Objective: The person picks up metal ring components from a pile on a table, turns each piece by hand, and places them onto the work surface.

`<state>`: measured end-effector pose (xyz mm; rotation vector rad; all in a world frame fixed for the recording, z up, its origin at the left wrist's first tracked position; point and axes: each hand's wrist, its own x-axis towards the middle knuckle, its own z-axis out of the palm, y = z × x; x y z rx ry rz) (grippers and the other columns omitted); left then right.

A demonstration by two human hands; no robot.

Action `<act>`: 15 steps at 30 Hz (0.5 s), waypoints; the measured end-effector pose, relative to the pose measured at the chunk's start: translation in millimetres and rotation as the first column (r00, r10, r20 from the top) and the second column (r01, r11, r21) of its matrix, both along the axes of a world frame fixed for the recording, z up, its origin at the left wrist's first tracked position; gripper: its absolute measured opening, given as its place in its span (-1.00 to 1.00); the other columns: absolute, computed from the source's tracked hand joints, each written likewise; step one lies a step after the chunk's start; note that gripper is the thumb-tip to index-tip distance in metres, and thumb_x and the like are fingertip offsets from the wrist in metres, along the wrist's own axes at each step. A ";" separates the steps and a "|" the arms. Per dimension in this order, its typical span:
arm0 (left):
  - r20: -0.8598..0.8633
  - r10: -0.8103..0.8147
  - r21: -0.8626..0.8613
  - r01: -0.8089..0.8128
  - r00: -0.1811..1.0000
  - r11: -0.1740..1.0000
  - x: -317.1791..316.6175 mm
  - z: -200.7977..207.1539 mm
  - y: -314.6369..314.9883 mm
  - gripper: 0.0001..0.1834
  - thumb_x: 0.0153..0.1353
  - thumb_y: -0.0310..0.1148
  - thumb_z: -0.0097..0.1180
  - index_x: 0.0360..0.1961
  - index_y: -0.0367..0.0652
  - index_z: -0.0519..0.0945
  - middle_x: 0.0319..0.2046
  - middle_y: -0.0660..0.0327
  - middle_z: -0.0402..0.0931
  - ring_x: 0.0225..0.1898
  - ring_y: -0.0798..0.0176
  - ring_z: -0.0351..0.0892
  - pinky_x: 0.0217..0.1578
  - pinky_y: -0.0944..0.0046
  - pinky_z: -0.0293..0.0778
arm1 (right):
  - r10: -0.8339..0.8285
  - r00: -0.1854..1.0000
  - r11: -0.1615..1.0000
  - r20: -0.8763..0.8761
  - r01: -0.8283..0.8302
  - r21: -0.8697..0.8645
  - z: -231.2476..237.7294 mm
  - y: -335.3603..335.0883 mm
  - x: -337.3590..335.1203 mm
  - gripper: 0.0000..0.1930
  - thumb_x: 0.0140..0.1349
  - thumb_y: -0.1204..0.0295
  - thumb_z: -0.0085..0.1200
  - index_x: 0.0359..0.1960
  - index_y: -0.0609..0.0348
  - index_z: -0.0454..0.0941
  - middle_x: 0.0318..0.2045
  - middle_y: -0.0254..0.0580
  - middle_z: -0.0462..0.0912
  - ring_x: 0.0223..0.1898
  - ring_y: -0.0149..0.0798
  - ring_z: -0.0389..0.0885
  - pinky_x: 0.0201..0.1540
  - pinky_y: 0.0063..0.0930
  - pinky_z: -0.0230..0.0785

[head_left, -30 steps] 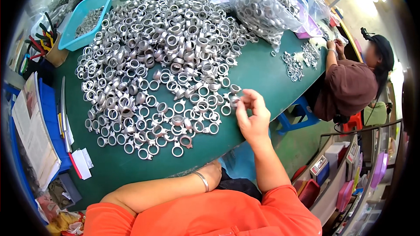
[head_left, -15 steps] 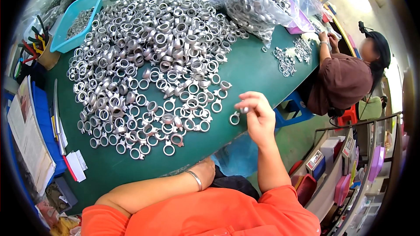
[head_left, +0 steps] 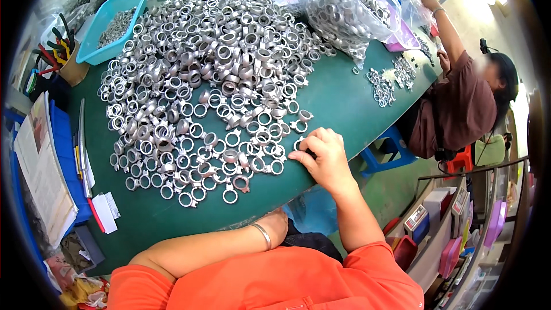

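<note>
Right hand [head_left: 323, 158]: curled beside a round silver metal ring [head_left: 296, 144]; I can't tell whether pinching.
Left hand [head_left: 278, 227]: fingers hidden; can't tell.
Silver-ring heap [head_left: 201, 60]: left of right hand.

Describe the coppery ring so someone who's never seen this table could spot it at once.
Start at the green tabletop and its big heap of metal rings. Move to the heap's near edge, left of the person's right hand, where the rings lie more loosely. The coppery ring lies there, and its reddish-brown tint sets it apart from its silver-grey neighbours.
</note>
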<state>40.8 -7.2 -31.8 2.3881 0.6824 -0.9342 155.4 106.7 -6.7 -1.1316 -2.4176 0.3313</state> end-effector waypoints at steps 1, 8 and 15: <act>0.005 0.002 0.000 -0.002 1.000 1.000 1.0 -0.7 0.3 -0.52 0.17 -0.43 -0.35 0.10 -0.47 0.20 0.15 -0.21 0.08 0.20 -0.07 0.08 0.19 0.11 0.02 | -0.013 0.996 1.000 -0.085 0.011 -0.014 -3.2 0.2 4.0 -0.80 -0.17 0.34 0.24 -0.59 0.10 0.45 -0.50 -0.32 0.43 -0.42 -0.20 0.37 -0.29 -0.37 0.14; 0.041 0.066 -0.056 -0.063 0.997 0.996 -2.8 -6.3 -3.4 -0.54 0.18 -0.45 -0.36 0.10 -0.47 0.21 0.14 -0.23 0.07 0.19 -0.08 0.07 0.17 0.11 0.05 | -0.115 0.677 0.903 -0.727 -0.234 -0.361 0.2 -11.2 12.1 -0.78 -0.08 0.69 0.15 -0.41 0.23 0.38 -0.21 -0.08 0.47 -0.18 -0.35 0.46 -0.15 -0.53 0.36; 0.052 -0.008 -0.036 0.009 0.999 0.999 -5.3 -1.4 -2.3 -0.54 0.17 -0.44 -0.36 0.08 -0.49 0.22 0.13 -0.27 0.08 0.17 -0.12 0.11 0.17 0.11 0.06 | -0.288 0.242 0.667 -0.926 -0.643 -0.376 -5.5 -13.1 22.5 -0.64 0.00 0.71 0.05 -0.14 0.22 0.30 -0.13 -0.03 0.44 -0.06 -0.15 0.45 0.00 -0.26 0.34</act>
